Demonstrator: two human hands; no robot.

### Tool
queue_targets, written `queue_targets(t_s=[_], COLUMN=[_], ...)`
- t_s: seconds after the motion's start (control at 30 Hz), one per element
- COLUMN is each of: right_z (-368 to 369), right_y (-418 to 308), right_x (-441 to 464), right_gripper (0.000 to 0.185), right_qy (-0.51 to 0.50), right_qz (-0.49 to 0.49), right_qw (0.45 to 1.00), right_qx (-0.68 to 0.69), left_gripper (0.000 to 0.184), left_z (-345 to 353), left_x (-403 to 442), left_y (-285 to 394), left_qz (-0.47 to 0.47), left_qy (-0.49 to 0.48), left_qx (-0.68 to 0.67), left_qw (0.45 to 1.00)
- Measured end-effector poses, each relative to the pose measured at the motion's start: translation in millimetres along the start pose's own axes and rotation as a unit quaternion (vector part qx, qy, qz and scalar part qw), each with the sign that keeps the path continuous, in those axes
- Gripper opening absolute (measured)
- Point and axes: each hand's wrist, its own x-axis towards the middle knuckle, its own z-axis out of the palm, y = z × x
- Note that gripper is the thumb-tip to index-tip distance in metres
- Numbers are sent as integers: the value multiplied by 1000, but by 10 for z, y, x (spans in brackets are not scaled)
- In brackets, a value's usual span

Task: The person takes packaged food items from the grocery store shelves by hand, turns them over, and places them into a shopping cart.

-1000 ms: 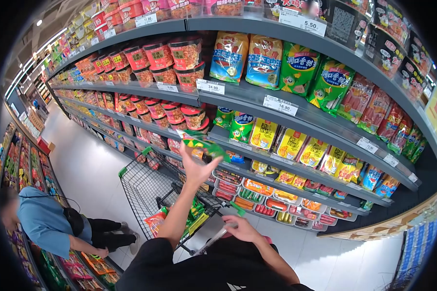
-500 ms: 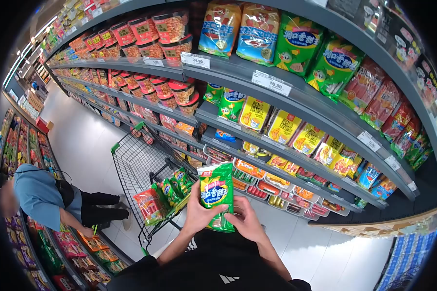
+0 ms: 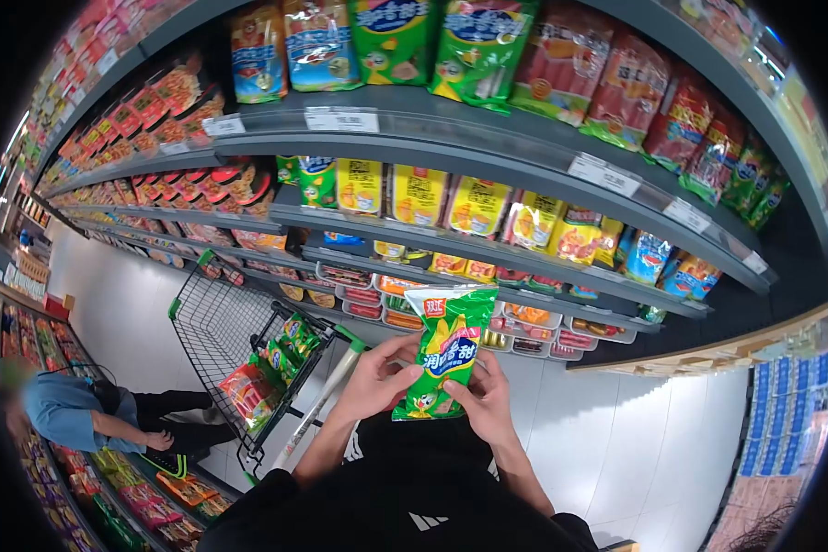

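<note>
A green snack packet (image 3: 448, 354) with a white top and yellow corn printing is held upright in front of my chest, its printed face toward me. My left hand (image 3: 384, 375) grips its left edge, thumb across the front. On the right edge, my right hand (image 3: 484, 397) closes on it too, with the thumb pressed near the lower front. Left of my hands stands a shopping cart (image 3: 219, 317). Inside it lie green packets (image 3: 290, 348) and a red packet (image 3: 248, 394).
Curved shelves (image 3: 488, 120) of packaged food run across the front, with green bags (image 3: 481, 51) and yellow packs (image 3: 419, 195) on them. A person in a blue shirt (image 3: 64, 414) is at the lower left, beside another shelf. Stacked blue packs (image 3: 773, 414) stand at the right.
My view has turned right, so shelves and cart shift left. The packet now faces me more squarely, with a hand on each side. The person at left has moved an arm.
</note>
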Motion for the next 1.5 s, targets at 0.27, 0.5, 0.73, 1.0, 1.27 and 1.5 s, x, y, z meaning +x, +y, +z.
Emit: queue_targets(t_s=[0.27, 0.5, 0.73, 1.0, 1.27, 1.5], right_z=[-409, -868, -1349, -1701, -1936, -2006], right_y=[-203, -364, -388, -498, -606, -669], right_x=[-132, -212, -363, -406, -449, -407], right_gripper=[53, 52, 48, 47, 49, 47], right_qy=[23, 1, 31, 61, 65, 65], right_qz=[5, -47, -19, -96, -134, -135], right_qw=[997, 998, 998, 993, 988, 988], right_qx=[79, 31, 59, 39, 26, 28], left_gripper=[41, 36, 38, 41, 37, 32], left_z=[573, 940, 1328, 1841, 1994, 2031], left_x=[156, 288, 426, 679, 869, 964], left_y=[-5, -136, -355, -280, -383, -348], left_qz=[28, -20, 13, 13, 25, 24], left_qy=[-8, -7, -18, 36, -14, -18], left_qx=[84, -12, -57, 36, 14, 20], left_qw=[996, 1000, 998, 999, 1000, 999])
